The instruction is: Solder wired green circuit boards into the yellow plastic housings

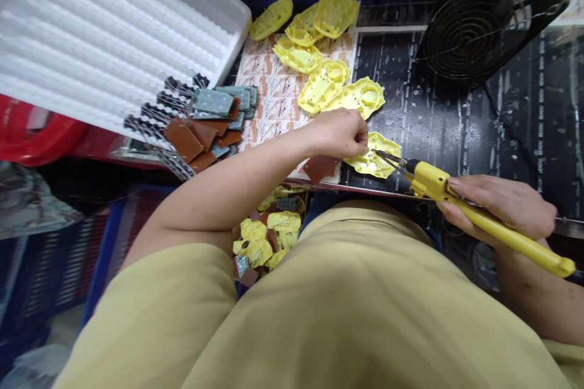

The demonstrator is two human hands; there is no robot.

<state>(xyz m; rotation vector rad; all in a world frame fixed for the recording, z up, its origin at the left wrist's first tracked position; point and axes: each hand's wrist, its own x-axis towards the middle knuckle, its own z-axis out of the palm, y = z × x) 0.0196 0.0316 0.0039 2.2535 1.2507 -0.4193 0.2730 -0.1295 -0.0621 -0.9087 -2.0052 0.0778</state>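
Observation:
My right hand (506, 203) is wrapped round the handle of a yellow soldering gun (497, 225). Its dark metal tip points left, over a yellow plastic shell (376, 161) lying near the table's front edge. At the left side of that shell is my left hand (342, 134), its fingers pressed together; what they pinch, if anything, is too small to make out. A brown board (320, 168) lies just below my left wrist. Beyond the hand, more yellow shells (358, 97) rest open side up.
A white ribbed foam tray (114, 24) stands at the back left, with black-ended parts along its lower edge. Brown and green boards (212, 103) are piled beside it. A black fan (474, 30) stands back right. Below the table edge, a bin holds yellow pieces (258, 249).

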